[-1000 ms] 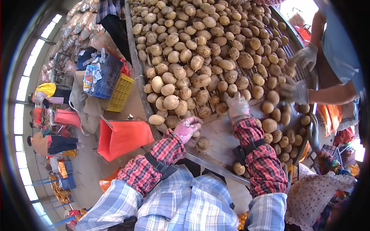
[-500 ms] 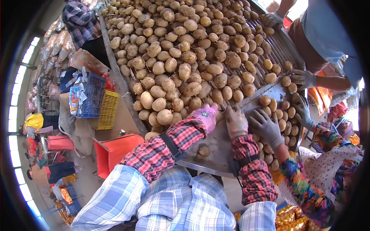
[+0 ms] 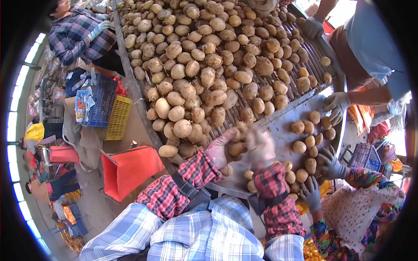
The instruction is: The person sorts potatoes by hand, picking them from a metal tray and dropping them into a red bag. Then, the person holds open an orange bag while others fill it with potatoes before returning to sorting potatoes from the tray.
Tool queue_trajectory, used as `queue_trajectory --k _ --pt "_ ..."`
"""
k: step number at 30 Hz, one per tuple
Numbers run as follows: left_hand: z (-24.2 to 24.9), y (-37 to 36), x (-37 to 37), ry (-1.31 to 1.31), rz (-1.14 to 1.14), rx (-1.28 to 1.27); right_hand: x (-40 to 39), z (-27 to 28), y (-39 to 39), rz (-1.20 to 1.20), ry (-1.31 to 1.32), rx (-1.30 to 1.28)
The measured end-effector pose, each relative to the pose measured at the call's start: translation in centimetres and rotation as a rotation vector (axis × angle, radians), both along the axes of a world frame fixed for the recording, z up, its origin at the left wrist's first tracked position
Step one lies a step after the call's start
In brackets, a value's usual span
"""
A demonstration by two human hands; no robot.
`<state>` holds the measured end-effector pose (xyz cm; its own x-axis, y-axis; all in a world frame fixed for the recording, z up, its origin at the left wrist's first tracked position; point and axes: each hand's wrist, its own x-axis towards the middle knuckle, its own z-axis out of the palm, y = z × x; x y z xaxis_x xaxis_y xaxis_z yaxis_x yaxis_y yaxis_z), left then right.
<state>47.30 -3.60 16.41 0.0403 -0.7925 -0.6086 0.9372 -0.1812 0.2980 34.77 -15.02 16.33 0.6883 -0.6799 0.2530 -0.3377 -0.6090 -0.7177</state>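
Observation:
Pink-gloved, my left hand (image 3: pixel 219 150) curves along the left of a few potatoes (image 3: pixel 236 149) at the pile's lower edge, its fingers apart and not closed round any. My right hand (image 3: pixel 261 150), in a pale, dirty glove, is just to the right, over the metal tray (image 3: pixel 278 126). Motion smears its fingers, so its grip is hidden. A large heap of brown potatoes (image 3: pixel 191 67) covers the slatted surface (image 3: pixel 311 54) above my hands. Smaller potatoes (image 3: pixel 299 147) lie on the tray at the right.
Two gloved hands of a co-worker (image 3: pixel 333 164) (image 3: pixel 310 194) are at the tray's lower right. Another person's gloved hands (image 3: pixel 337 106) (image 3: pixel 312 27) rest farther up the right edge. A person in plaid (image 3: pixel 82 35) stands upper left, above blue (image 3: pixel 102 98) and yellow (image 3: pixel 118 117) crates. A red container (image 3: pixel 133 169) stands left.
My left hand has moved left and down, and my right hand slightly down. The co-worker's gloved hand beside mine has drawn back to the lower right. More of the tray shows.

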Motion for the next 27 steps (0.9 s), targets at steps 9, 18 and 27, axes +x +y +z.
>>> queue_trajectory --k 9,18,27 --pt "-1.8 4.8 0.0 0.117 0.157 0.036 2.8 -5.3 -10.2 0.196 0.529 -0.402" --pt "-2.1 4.8 -3.6 0.494 0.258 -0.365 -2.7 0.0 -6.3 -0.214 -0.115 0.855" --pt "-3.1 6.6 -7.0 0.309 0.286 -0.124 -8.6 1.1 4.9 0.226 0.022 0.372"
